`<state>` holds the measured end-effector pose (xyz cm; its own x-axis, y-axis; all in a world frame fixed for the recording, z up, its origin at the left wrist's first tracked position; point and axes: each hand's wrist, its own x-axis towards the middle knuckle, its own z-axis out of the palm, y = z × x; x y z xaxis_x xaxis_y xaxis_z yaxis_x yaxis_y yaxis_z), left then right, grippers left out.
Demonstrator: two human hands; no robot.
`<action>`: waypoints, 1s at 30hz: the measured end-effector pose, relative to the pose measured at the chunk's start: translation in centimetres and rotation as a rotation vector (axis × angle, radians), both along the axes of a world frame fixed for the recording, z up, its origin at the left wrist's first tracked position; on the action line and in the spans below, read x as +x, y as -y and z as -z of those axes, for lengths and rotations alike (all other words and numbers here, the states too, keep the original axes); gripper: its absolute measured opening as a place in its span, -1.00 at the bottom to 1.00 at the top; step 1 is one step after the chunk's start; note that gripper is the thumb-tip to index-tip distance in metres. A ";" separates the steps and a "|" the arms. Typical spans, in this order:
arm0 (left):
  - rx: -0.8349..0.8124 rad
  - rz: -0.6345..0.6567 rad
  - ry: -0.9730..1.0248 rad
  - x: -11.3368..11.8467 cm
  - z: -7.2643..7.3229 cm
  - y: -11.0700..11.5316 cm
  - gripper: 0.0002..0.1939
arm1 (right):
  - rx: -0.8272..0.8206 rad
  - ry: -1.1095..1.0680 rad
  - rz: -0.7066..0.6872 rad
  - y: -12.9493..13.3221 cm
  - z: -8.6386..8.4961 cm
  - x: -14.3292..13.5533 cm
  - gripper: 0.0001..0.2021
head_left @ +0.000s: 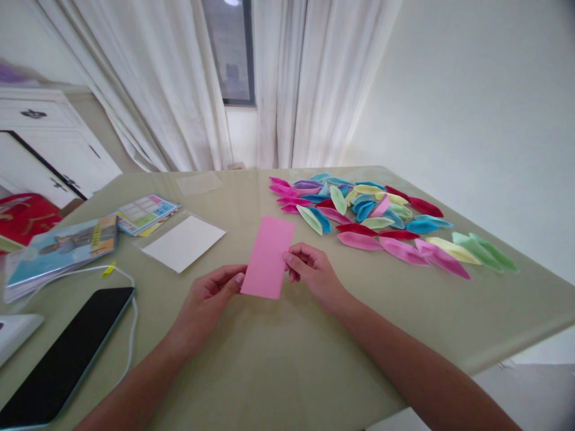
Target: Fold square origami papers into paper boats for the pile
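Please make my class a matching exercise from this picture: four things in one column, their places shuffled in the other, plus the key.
Things
1. Pink rectangular paper sheet
2. Flat device with a black screen
3. Multicoloured folded paper pieces
4. White rectangular sheet

Places
A. Spread over the right far part of the pale green table
B. Left near side, beside a thin white cable
C. Between the left hand and right hand, held by both
D. Lying left of the pink sheet

Pairs: 1-C, 2-B, 3-A, 4-D
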<state>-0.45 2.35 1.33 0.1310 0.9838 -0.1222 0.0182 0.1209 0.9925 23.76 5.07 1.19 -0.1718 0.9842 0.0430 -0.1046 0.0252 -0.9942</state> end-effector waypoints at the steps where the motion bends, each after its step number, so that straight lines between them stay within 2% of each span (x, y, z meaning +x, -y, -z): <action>1: -0.033 0.017 0.003 0.0 -0.1 0.1 -0.51 | 0.006 0.006 -0.003 0.0 0.0 -0.1 -0.63; 8: -0.091 0.070 0.053 -0.5 -0.2 -0.1 -0.55 | 0.013 0.045 -0.006 0.1 -0.3 0.0 -0.65; 12: -0.056 0.087 -0.002 -0.4 -0.1 0.0 -0.60 | -0.007 0.054 -0.018 -0.1 0.0 0.1 -0.65; 17: 0.079 -0.011 -0.086 -0.2 -0.4 0.0 -0.64 | -0.004 -0.006 0.059 0.0 0.1 0.0 -0.60; 19: 0.156 -0.045 -0.122 -0.1 -0.5 0.1 -0.68 | -0.025 -0.035 -0.034 0.5 -0.3 -0.1 -0.57; 21: 0.235 -0.033 -0.179 0.1 -0.4 0.4 -0.73 | -0.045 -0.043 -0.189 1.3 -0.8 -0.3 -0.46; 23: 0.292 0.033 -0.225 0.4 -0.3 0.8 -0.77 | -0.032 0.010 -0.326 2.2 -1.2 -0.7 -0.29; 25: 0.318 0.128 -0.251 0.8 -0.2 1.3 -0.82 | 0.019 0.069 -0.365 2.9 -1.2 -1.0 -0.24; 26: 0.326 0.171 -0.260 1.0 -0.1 1.4 -0.85 | 0.041 0.106 -0.354 3.1 -1.1 -1.1 -0.28; 28: 0.328 0.227 -0.284 1.2 -0.1 1.5 -0.88 | 0.075 0.168 -0.304 3.2 -0.8 -1.3 -0.49; 30: 0.319 0.230 -0.295 1.1 -0.1 1.4 -0.84 | 0.084 0.184 -0.270 3.0 -0.5 -1.3 -0.66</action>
